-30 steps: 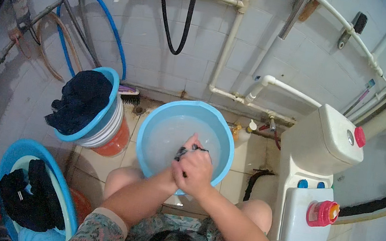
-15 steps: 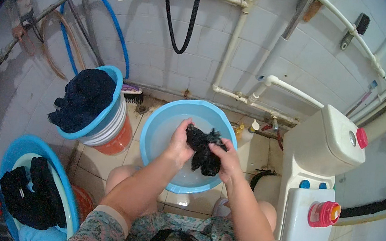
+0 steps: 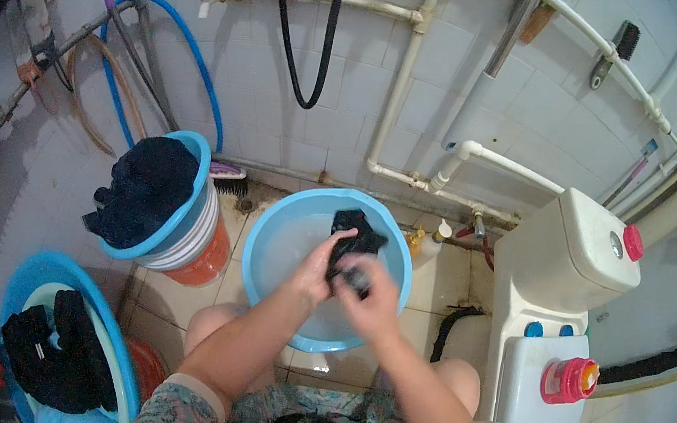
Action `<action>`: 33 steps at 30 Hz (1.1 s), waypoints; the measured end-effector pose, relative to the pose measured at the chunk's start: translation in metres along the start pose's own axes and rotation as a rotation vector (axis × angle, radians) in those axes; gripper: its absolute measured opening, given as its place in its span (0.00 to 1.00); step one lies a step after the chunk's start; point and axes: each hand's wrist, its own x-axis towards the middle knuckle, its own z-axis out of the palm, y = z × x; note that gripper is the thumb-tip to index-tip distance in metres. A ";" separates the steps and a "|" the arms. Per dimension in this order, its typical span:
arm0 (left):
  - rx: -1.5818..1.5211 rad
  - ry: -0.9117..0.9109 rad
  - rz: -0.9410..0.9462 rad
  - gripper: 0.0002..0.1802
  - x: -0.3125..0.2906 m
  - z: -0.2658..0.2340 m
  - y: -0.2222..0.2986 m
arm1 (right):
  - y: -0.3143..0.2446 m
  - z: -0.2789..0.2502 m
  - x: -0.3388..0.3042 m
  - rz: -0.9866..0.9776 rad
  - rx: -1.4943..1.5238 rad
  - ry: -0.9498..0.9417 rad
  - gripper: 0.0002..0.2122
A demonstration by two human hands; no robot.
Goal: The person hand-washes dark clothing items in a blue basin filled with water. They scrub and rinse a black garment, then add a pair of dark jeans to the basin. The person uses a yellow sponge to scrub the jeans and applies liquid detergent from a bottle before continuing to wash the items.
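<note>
1. Left hand (image 3: 320,268): held over the light blue basin (image 3: 265,240), fingers curled and pressed against the small black garment (image 3: 354,244), which they pinch from the left side.
2. Right hand (image 3: 372,301): closed around the lower end of the same garment, fingers wrapped shut on the cloth; the two hands meet, touching, above the basin's middle.
3. Small black garment: bunched and wet-looking, its upper end sticking up above the hands toward the basin's far rim; it hangs over the water, not on the floor.
4. Light blue basin: stands on the tiled floor between the person's knees, holding pale water.
5. Stacked buckets (image 3: 192,221), left of the basin: filled with a heap of dark clothes (image 3: 142,191); a scrub brush (image 3: 227,172) lies just beside them.
6. Blue tub (image 3: 119,354), lower left: holds more black garments (image 3: 59,350).
7. White machine (image 3: 551,328), right of the basin, below white wall pipes (image 3: 399,90).
8. Risks, as judged: the cloth is gripped by small pinches only, so vigorous rubbing could let it slip onto the floor; the hands work near the far rim, so a hard downward push could tip the basin or slop water over the tiles, making them slippery.
</note>
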 end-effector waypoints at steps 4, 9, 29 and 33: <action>-0.090 -0.295 0.020 0.19 0.039 -0.064 -0.029 | -0.015 0.016 -0.013 -0.379 -0.464 -0.137 0.08; -0.267 -0.037 0.225 0.14 0.017 0.005 -0.058 | 0.025 -0.007 0.032 0.294 -0.513 0.265 0.10; -0.183 0.028 0.201 0.23 0.006 -0.022 -0.040 | 0.009 0.006 -0.025 0.984 1.077 0.217 0.25; -0.148 0.044 0.231 0.24 0.008 -0.010 -0.041 | 0.010 -0.009 -0.019 1.027 1.117 0.123 0.23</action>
